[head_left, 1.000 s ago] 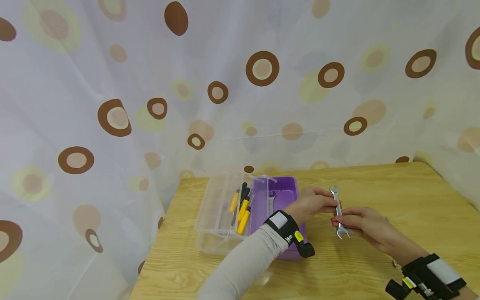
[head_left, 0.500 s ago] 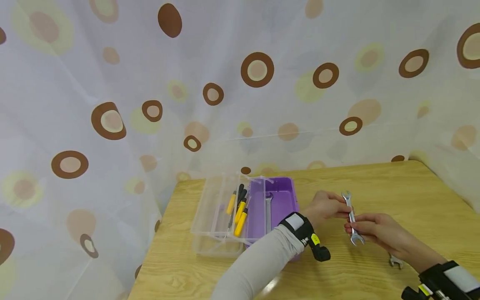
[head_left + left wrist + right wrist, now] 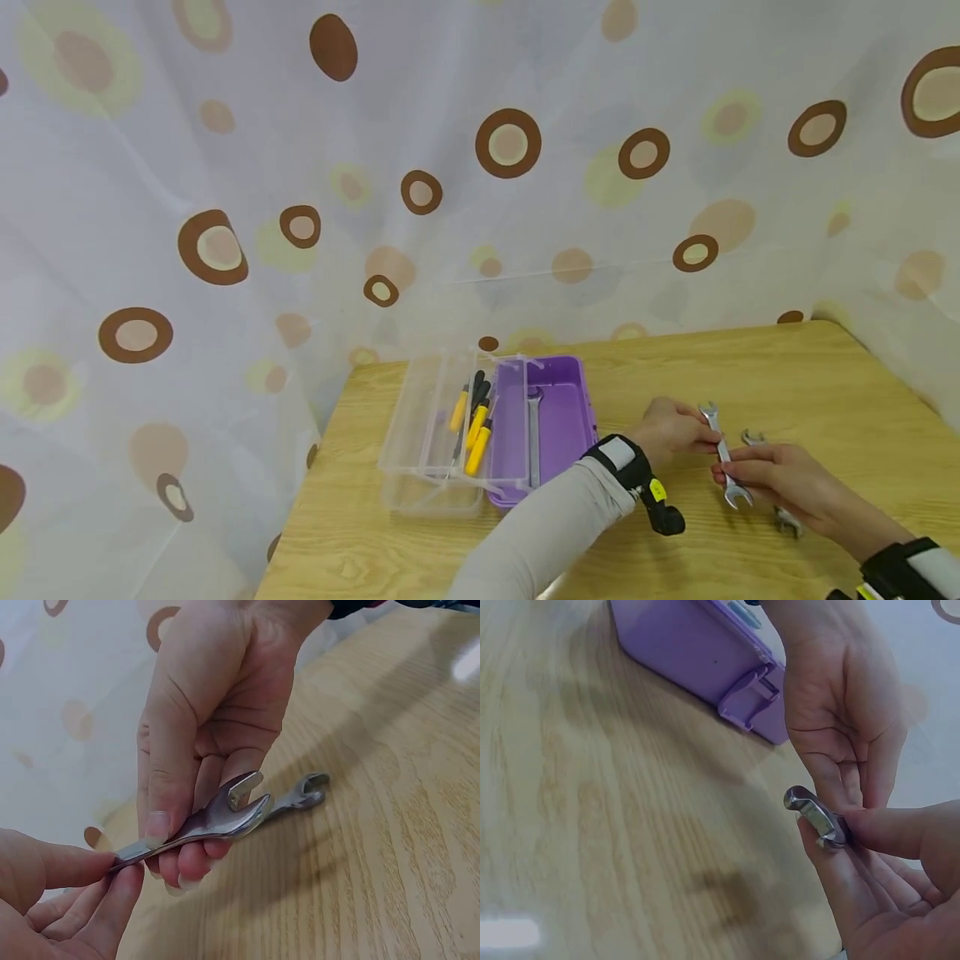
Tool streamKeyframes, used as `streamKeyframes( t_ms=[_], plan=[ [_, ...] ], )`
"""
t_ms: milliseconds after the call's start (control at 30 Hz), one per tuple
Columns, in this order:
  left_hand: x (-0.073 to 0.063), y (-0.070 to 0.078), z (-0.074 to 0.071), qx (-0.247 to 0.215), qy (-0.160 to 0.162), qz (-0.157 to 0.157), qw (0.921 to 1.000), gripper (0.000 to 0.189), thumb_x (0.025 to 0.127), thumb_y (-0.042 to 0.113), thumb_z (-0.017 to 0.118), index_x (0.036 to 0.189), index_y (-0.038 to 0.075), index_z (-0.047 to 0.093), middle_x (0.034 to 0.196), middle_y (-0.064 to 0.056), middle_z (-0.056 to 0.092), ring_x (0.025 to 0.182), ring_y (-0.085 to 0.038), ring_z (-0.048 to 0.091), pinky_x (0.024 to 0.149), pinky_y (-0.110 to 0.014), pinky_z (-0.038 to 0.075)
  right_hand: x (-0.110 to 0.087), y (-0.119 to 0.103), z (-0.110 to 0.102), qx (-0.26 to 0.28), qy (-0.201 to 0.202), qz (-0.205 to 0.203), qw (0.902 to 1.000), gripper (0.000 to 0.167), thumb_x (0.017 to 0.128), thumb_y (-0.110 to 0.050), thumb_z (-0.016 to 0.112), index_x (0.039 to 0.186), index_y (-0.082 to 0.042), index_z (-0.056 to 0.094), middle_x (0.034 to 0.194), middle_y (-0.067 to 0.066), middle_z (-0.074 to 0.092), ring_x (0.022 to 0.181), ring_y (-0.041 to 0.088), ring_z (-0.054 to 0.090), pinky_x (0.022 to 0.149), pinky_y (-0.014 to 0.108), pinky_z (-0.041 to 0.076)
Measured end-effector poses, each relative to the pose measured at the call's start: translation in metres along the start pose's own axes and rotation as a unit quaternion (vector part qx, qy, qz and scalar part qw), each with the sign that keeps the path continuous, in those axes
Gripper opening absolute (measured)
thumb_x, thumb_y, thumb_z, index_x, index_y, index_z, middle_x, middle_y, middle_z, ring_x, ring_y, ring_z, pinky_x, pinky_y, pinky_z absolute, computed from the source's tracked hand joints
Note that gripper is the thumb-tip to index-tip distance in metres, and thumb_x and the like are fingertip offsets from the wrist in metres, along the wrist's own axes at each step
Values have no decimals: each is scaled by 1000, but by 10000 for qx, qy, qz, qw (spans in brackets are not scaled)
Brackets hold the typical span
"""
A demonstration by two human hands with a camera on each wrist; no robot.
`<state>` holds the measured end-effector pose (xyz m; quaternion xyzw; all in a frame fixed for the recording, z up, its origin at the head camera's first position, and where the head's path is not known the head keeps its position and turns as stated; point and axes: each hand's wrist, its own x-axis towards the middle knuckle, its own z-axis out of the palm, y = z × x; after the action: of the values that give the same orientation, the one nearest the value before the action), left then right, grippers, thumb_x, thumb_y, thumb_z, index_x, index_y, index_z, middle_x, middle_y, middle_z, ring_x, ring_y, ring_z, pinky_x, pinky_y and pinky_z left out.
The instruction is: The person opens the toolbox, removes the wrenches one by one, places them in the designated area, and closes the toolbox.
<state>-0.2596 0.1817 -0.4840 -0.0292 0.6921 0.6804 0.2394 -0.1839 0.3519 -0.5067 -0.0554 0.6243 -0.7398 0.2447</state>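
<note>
In the head view, a silver open-ended wrench (image 3: pixel 723 457) slants over the table at the right, held by both hands. My left hand (image 3: pixel 672 432) pinches it toward its far end; my right hand (image 3: pixel 797 486) pinches it lower, thumb on the shaft. The left wrist view shows its open end (image 3: pixel 238 814) beside the right hand's fingers. On the table behind the right hand lies another wrench (image 3: pixel 787 522), its middle hidden by that hand. A longer wrench (image 3: pixel 534 437) lies inside the purple box (image 3: pixel 558 408).
A clear plastic tray (image 3: pixel 405 450) adjoins the purple box on its left, with several yellow-and-black handled tools (image 3: pixel 477 447) showing in it. Wooden tabletop (image 3: pixel 360 533) surrounds them. A spotted curtain (image 3: pixel 450 108) hangs behind and at the sides.
Both hands have moved right and a little toward me with the wrench, away from the purple box. More of the wrench on the table and of the one in the box now shows.
</note>
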Motion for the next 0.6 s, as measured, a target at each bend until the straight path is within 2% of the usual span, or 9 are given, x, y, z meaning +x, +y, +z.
streamKeyframes(
  t_ms=[100, 167, 300, 400, 533, 600],
  plan=[
    [2, -4, 3, 187, 194, -33, 9996, 20, 83, -17, 77, 74, -3, 66, 69, -14, 72, 84, -40, 78, 78, -43, 65, 0, 4, 3, -504, 589, 139, 9969, 30, 108, -4, 53, 125, 19, 62, 108, 9, 79, 99, 15, 77, 84, 28, 62],
    [2, -6, 4, 278, 270, -74, 9992, 20, 83, -17, 77, 73, -3, 66, 68, -15, 72, 83, -39, 78, 77, -42, 65, 1, 6, 9, -1033, 1127, 279, 9879, 32, 107, -6, 56, 124, 21, 61, 105, 10, 79, 94, 13, 76, 80, 28, 63],
    [0, -10, 8, 270, 343, -187, 9989, 18, 82, -18, 77, 74, -5, 67, 68, -15, 71, 81, -38, 78, 76, -42, 65, 2, 8, 19, -2265, 2024, 586, 9510, 33, 106, -12, 60, 121, 17, 64, 101, 10, 79, 85, 11, 72, 69, 28, 60],
    [-2, -13, 12, 287, 383, -262, 9985, 17, 83, -18, 77, 76, -5, 68, 68, -14, 70, 80, -36, 78, 77, -43, 65, -1, 8, 23, -2804, 2318, 686, 9289, 32, 105, -15, 63, 119, 13, 67, 97, 8, 79, 79, 11, 68, 62, 28, 54],
    [-4, -14, 16, 378, 329, -254, 9984, 16, 83, -17, 77, 77, -5, 68, 69, -14, 70, 81, -37, 78, 79, -44, 64, -5, 9, 22, -3191, 2451, 661, 9131, 32, 100, -18, 69, 115, 10, 69, 92, 6, 79, 74, 14, 65, 57, 28, 49],
    [-5, -15, 18, 432, 282, -212, 9984, 17, 83, -18, 77, 75, -5, 67, 69, -15, 71, 82, -39, 78, 79, -44, 65, -6, 10, 21, -3470, 2500, 645, 9016, 32, 97, -20, 73, 112, 8, 71, 89, 5, 78, 73, 14, 64, 57, 28, 48]
  ],
)
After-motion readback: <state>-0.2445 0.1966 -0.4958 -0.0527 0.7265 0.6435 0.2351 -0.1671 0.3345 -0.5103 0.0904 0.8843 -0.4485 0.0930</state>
